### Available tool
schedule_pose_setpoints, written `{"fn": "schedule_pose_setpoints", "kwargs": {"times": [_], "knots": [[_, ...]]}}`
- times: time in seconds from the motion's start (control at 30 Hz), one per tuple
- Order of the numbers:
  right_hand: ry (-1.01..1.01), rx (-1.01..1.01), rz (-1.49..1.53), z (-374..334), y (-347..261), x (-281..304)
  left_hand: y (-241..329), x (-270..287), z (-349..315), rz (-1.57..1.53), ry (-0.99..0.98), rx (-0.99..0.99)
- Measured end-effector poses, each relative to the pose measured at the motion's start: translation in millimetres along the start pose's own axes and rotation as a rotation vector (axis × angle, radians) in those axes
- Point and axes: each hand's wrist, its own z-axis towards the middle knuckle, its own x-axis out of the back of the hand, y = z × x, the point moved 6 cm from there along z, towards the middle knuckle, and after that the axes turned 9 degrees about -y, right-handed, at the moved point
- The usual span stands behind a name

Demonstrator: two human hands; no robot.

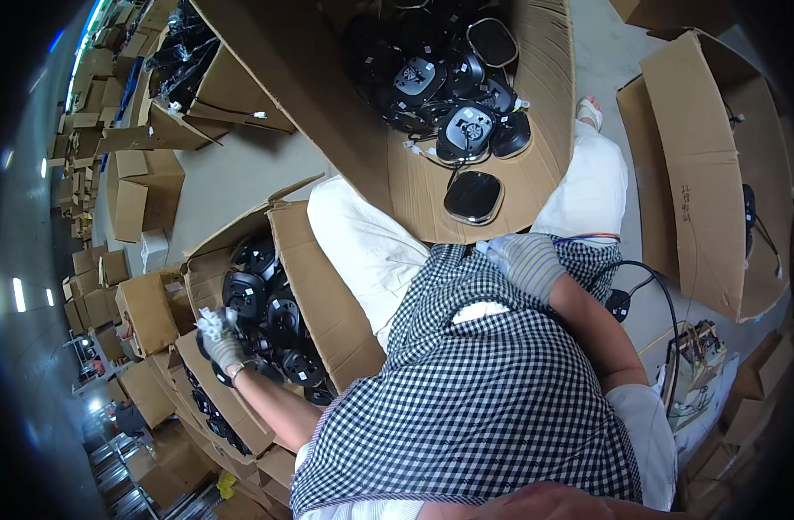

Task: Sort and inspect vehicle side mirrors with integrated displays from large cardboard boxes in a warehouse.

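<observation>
My left hand (224,340), in a pale knit glove, is at the left rim of an open cardboard box (315,295) holding several round black devices (284,316). Its fingers look bent around small white pieces that I cannot make out. Over my lap, my right hand (527,263), in a grey-striped glove, is closed near the checked apron (501,381); what it holds is hidden. Coloured wires (588,237) run beside that wrist. Between my legs a large carton (536,182) lies tilted toward me, with black and grey devices (466,130) heaped inside. One glossy black device (473,197) rests nearest me.
At the right stands another open carton (696,191) with a black device and cable inside. A black cable (670,303) loops down near a small machine with wiring (696,364). Stacked cartons (141,195) fill the left side; one upper-left box holds black plastic (185,56).
</observation>
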Motion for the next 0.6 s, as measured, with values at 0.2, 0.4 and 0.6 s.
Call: {"fn": "schedule_pose_setpoints", "kwargs": {"times": [0.2,0.4,0.6], "knots": [[0.052,0.006,0.044,11.1,7.0,7.3,18.3,240.4,-5.8,-1.440,0.321,0.016],[-0.098,-0.116,0.041,52.8,23.3,11.3,207.7,415.7,39.7,-1.423,0.206,-0.768],[-0.256,-0.186,0.124,71.4,39.4,-14.8,466.9,342.2,91.0,-1.034,-0.743,-0.761]]}}
